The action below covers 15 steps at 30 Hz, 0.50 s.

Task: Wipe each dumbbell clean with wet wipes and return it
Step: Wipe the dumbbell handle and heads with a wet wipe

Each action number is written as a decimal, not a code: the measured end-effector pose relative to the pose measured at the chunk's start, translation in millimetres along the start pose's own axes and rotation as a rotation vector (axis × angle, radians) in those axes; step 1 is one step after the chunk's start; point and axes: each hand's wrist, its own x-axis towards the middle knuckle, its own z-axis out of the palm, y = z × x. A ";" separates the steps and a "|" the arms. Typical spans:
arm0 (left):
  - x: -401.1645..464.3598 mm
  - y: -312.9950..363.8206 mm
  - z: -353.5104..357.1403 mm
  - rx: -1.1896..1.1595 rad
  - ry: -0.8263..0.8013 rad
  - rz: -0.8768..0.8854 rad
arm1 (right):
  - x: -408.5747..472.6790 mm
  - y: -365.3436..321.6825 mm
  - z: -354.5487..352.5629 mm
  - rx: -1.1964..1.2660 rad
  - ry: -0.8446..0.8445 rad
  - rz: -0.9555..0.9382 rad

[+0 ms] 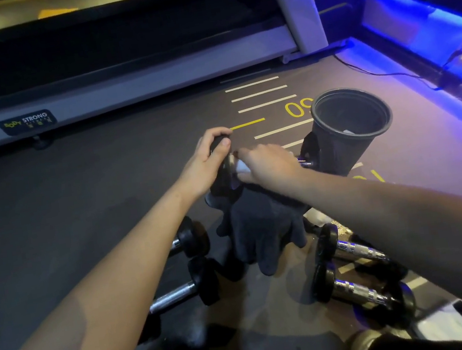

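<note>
- Held off the gym floor (133, 174) at centre frame: a black-ended dumbbell (225, 172), lying roughly level between both hands.
- Left hand (206, 160) curled round the dumbbell's left end, thumb across the top.
- Right hand (267, 163) closed over the handle, pinching a white wet wipe (242, 167) against the metal beside the left end.
- Far end of the same dumbbell (308, 151) touching or just beside a black bin (352, 129), which stands open-mouthed on the floor to the right.
- Directly below the hands: a pair of dark gloves (262, 230) heaped on the floor.
- Left of the gloves: two dumbbells (190, 259) with chrome handles, lying side by side.
- Right of the gloves: two more dumbbells (355, 270), partly hidden under the right forearm.
- Bottom right corner: a white pack (449, 322), blurred, contents unclear.
- Across the top: a grey treadmill (119, 80); white and yellow markings (260, 101) painted on the floor in front of it.
- Upper right: a blue light strip (415, 15).
</note>
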 end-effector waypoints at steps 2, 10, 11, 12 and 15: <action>0.8 -0.4 0.5 0.002 -0.002 0.009 | -9.2 -7.1 10.5 -0.142 0.142 -0.028; 1.3 3.1 0.3 -0.019 0.010 -0.038 | 14.8 -0.1 -12.3 0.006 -0.177 -0.038; 1.1 3.9 1.0 -0.018 0.012 -0.050 | 18.5 0.9 -16.5 0.050 -0.231 -0.024; 1.2 4.5 2.0 -0.016 0.014 -0.057 | 21.2 2.8 -17.2 0.083 -0.262 -0.007; 0.8 5.2 2.9 -0.015 0.015 -0.063 | 26.7 5.9 -19.5 0.179 -0.348 0.010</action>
